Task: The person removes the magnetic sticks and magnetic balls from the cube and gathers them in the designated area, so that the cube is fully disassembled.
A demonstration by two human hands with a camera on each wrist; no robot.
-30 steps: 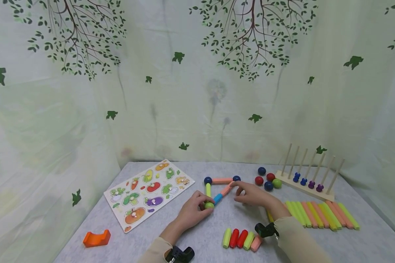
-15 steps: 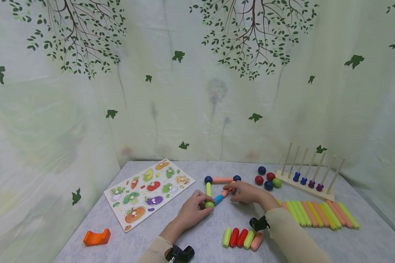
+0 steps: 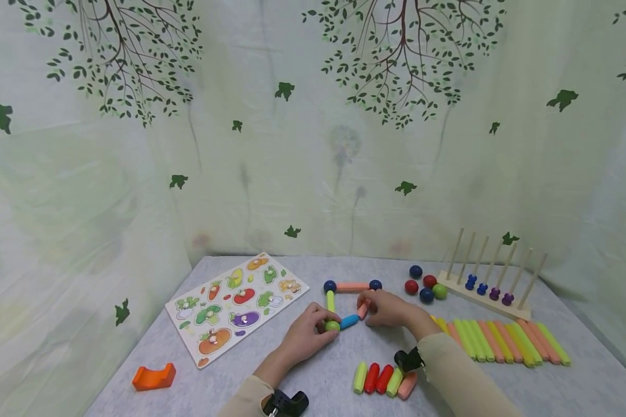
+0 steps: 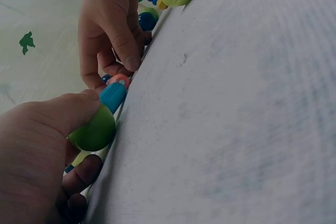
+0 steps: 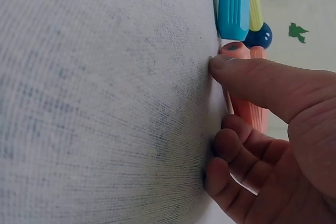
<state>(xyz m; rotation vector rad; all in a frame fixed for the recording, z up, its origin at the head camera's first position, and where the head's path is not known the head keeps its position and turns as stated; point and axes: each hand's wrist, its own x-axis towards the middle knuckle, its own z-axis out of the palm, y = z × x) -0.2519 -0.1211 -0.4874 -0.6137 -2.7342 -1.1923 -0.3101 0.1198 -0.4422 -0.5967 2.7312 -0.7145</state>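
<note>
My left hand [image 3: 306, 333] grips a green ball [image 3: 332, 326] at the near corner of a frame of rods and balls. A blue rod [image 3: 349, 321] runs from that ball toward a short coral rod [image 3: 363, 310]. My right hand [image 3: 391, 308] holds this coral rod between thumb and fingers. In the right wrist view the coral rod [image 5: 235, 50] has its end close to the blue rod [image 5: 233, 6], at an angle to it. A light green rod [image 3: 331, 300] leads back to a dark blue ball [image 3: 330, 286], and a long coral rod [image 3: 352, 286] joins a second dark blue ball [image 3: 375, 285].
Several loose balls [image 3: 429, 281] lie at the back right, beside a pegged wooden stand [image 3: 482, 295]. Long rods [image 3: 506, 341] line the right side; short rods [image 3: 383, 378] lie in front. A vegetable puzzle board [image 3: 235, 310] and an orange curved block [image 3: 153, 377] are left.
My right hand has shifted slightly left and nearer, taking hold of the coral rod. The blue rod has swung flatter, so the two rods now meet at an angle. My left hand stays put.
</note>
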